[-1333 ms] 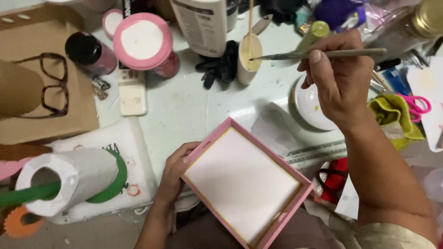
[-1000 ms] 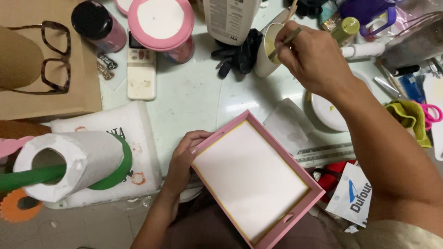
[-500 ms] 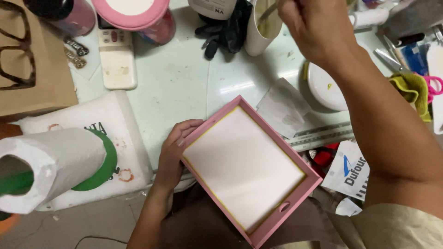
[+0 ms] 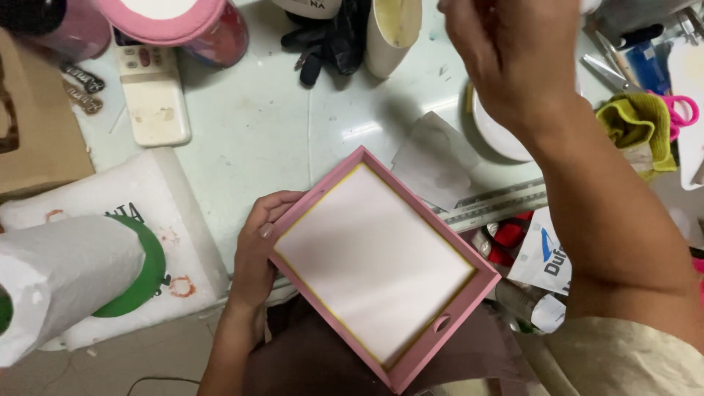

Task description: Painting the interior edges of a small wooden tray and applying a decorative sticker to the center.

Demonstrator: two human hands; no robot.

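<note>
A pink rectangular tray (image 4: 323, 185) with a white inside and a thin yellow line along its inner edge sits tilted at the table's near edge. My left hand (image 4: 257, 249) grips its left rim, thumb on the rim. My right hand (image 4: 513, 59) is raised at the top of the view, right of a cream cup (image 4: 392, 33) and above a white dish (image 4: 495, 136). Its fingertips are cut off by the frame edge, and no brush shows in it.
Black gloves (image 4: 330, 40) lie left of the cup. A remote control (image 4: 154, 95) and a pink-lidded jar (image 4: 183, 22) are at the top left. A ruler (image 4: 499, 202), a yellow-green cloth (image 4: 634, 128), a paper-wrapped roll (image 4: 66, 279) and brown cardboard (image 4: 29, 132) surround the tray.
My right hand carried a thin brush leftward to the cream cup, then rose toward the top edge; the brush is no longer visible. My left hand stayed on the tray.
</note>
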